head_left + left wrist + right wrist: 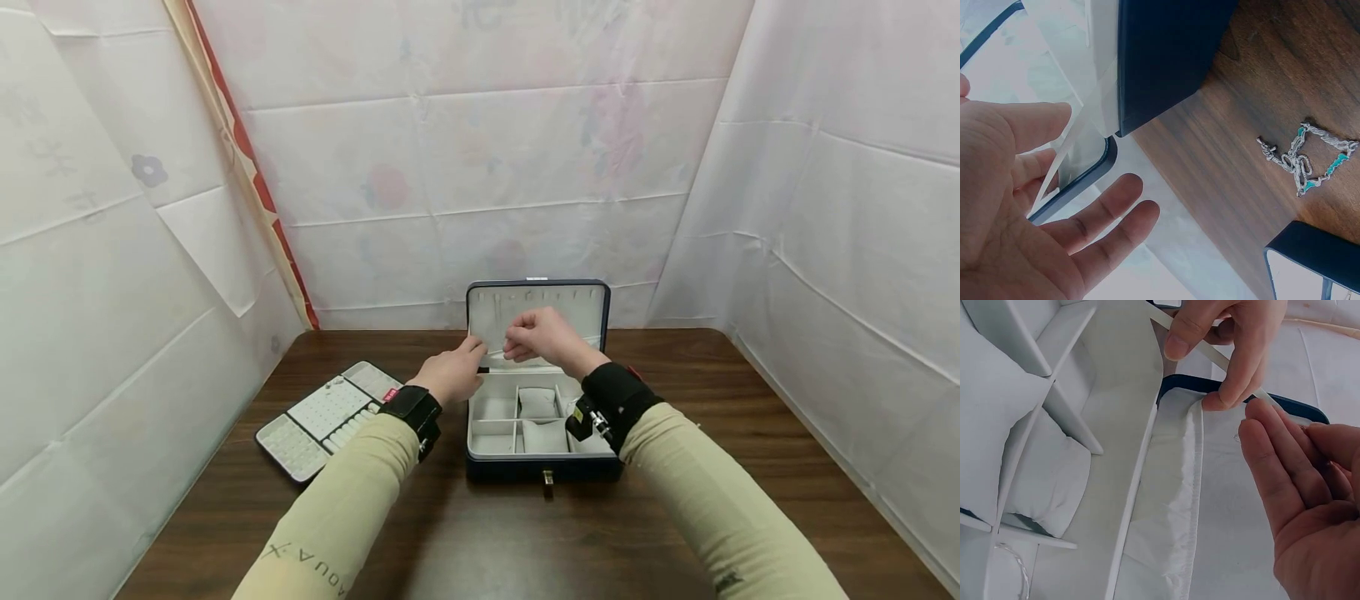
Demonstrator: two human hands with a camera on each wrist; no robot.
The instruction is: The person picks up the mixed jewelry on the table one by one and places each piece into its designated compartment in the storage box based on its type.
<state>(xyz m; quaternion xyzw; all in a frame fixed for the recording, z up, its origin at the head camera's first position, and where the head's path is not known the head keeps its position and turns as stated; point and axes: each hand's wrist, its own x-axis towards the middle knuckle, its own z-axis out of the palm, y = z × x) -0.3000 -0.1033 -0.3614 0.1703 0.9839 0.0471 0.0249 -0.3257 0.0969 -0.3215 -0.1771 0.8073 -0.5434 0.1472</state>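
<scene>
A dark blue jewellery box (543,468) stands open, its pale lid (586,310) raised at the back. Near the lid's left edge, my left hand (453,373) has its fingers spread. A fingertip of it touches the edge of the lid's fabric pocket (1169,506) in the right wrist view, beside a white ribbon (1065,149). In front of the lid, my right hand (549,337) brings thumb and forefinger together on a tiny thing (1304,427), too small to make out. A small silvery piece (1237,438) shows against the lid near its fingertips.
White cushions (544,435) sit in the box's compartments, and a silver bracelet (1021,569) lies in one. Left of the box is a jewellery tray (296,450). A silver and turquoise chain (1310,159) lies on the wooden table (525,550). White sheets hang around.
</scene>
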